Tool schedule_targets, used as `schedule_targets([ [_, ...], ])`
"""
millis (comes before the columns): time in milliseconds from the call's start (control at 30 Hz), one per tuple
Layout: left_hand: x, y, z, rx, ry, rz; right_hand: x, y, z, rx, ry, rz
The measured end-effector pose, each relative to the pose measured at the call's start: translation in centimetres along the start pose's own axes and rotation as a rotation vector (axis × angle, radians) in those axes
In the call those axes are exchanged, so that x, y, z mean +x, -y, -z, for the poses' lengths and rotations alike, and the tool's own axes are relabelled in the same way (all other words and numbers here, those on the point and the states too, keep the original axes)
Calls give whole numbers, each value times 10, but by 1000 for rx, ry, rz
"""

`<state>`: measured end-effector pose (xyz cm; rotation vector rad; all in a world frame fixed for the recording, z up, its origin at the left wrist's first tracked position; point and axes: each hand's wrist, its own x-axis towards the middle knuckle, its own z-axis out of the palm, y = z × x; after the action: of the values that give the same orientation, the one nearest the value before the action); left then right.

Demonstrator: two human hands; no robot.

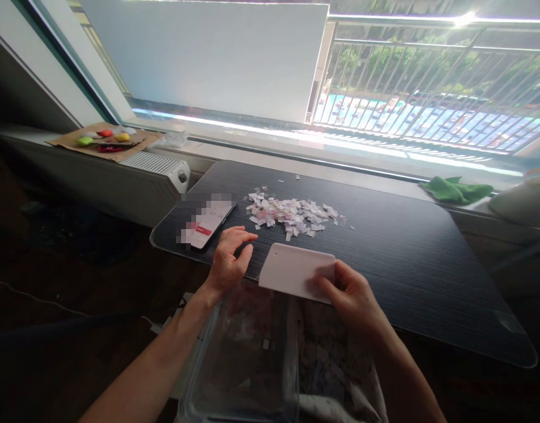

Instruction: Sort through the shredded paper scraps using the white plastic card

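Observation:
My right hand [349, 289] grips the right end of a flat pale scraper-like card [291, 267], thumb on top, with a small hole near its far left corner. The card is held above the front edge of the dark table [406, 270]. Left of it, my left hand [231, 255] hovers at the table edge with fingers partly curled and apart, holding nothing. Beyond both hands lies a pile of small cut paper pieces [291, 212]. Below the hands sits a clear plastic bin [238, 364] with a few scraps in it.
A phone [212, 223] lies at the table's left. Along the window are a green cloth [457, 190], a radiator [157, 164] and a brown paper sheet [76, 144] bearing colourful items. Right of the bin, scraps lie on dark fabric [331, 358].

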<state>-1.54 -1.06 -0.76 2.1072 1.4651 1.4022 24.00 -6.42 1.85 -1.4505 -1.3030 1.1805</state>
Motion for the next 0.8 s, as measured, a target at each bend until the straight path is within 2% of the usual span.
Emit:
schedule_targets([
  [100,0,0,0,7,-4,-1,8,-4,17,-28,-344,55],
  [167,0,0,1,9,-1,-11,17,-5,23,-63,-449,78],
  [300,0,1,1,15,-2,-39,31,-2,14,-104,-379,128],
  [467,0,2,1,26,-11,-68,28,0,7,-144,-272,133],
  [667,0,1,1,26,-3,-54,34,4,20,-152,-440,152],
  [800,0,0,2,23,-4,-60,45,5,13,-206,-395,193],
])
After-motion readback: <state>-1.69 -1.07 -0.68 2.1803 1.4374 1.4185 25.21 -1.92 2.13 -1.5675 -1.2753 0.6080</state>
